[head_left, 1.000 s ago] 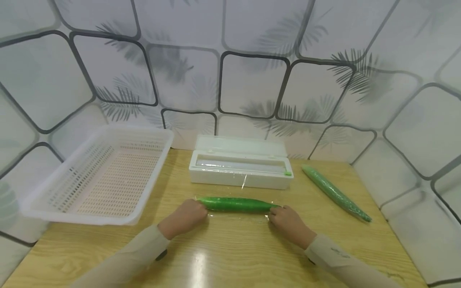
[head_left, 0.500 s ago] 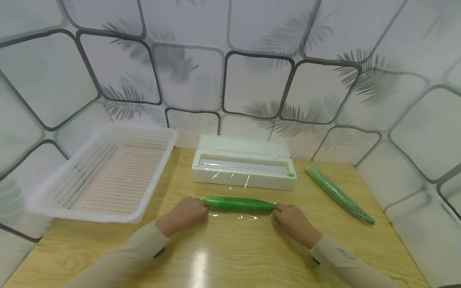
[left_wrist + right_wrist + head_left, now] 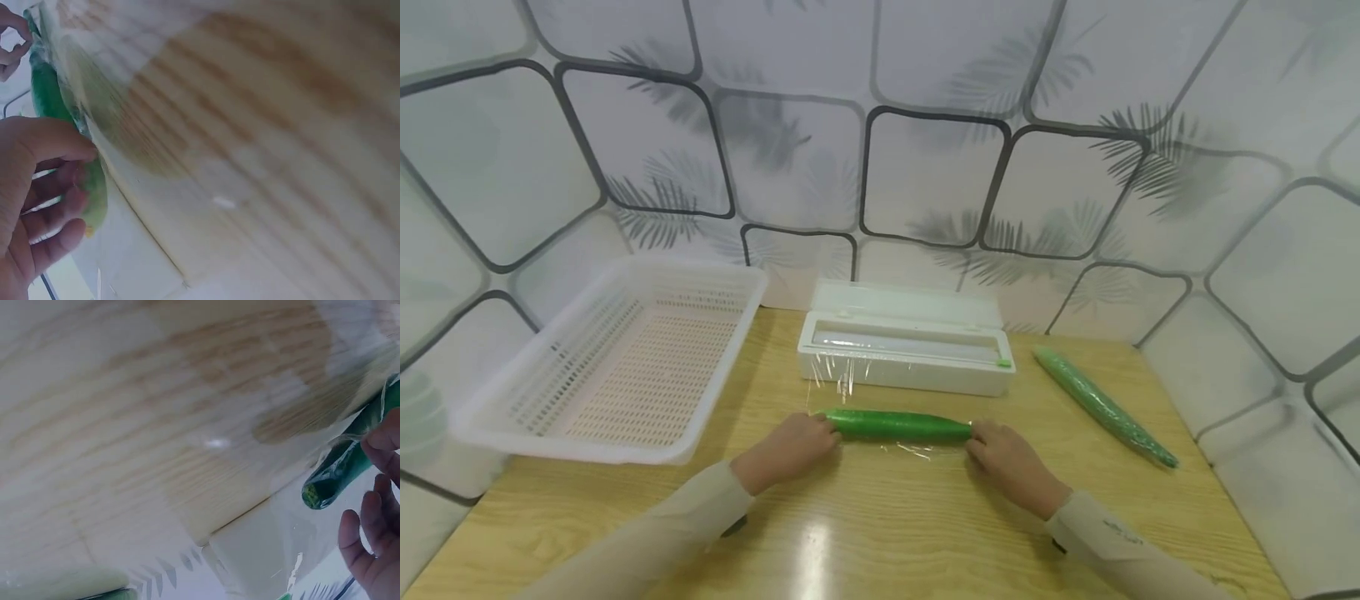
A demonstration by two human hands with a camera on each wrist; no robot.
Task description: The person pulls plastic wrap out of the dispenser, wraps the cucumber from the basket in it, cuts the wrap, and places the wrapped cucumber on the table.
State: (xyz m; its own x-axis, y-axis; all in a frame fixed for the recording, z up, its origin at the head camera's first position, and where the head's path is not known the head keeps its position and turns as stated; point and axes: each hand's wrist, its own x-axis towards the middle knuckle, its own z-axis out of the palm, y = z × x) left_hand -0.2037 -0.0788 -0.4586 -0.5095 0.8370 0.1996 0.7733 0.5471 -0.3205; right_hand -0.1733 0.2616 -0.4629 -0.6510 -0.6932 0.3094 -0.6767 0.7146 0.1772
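A green cucumber lies crosswise on the table, with clear plastic wrap around and beneath it. At its left end my left hand grips it, thumb on the near side and fingers curled beyond, as the left wrist view shows. My right hand holds the other end; in the right wrist view its thumb and a finger pinch at the wrapped cucumber, while the other fingers are loosely bent. Behind the cucumber stands a white wrap dispenser box, lid raised, film stretching from it towards the cucumber.
A white perforated plastic basket stands on the left of the wooden table. Another cucumber, wrapped in film, lies at the right, slanting. A patterned wall closes off the back and sides.
The cucumber stays nearly in place between both hands. My left fingers have shifted slightly further over its end. Creases in the film before the box have moved leftward.
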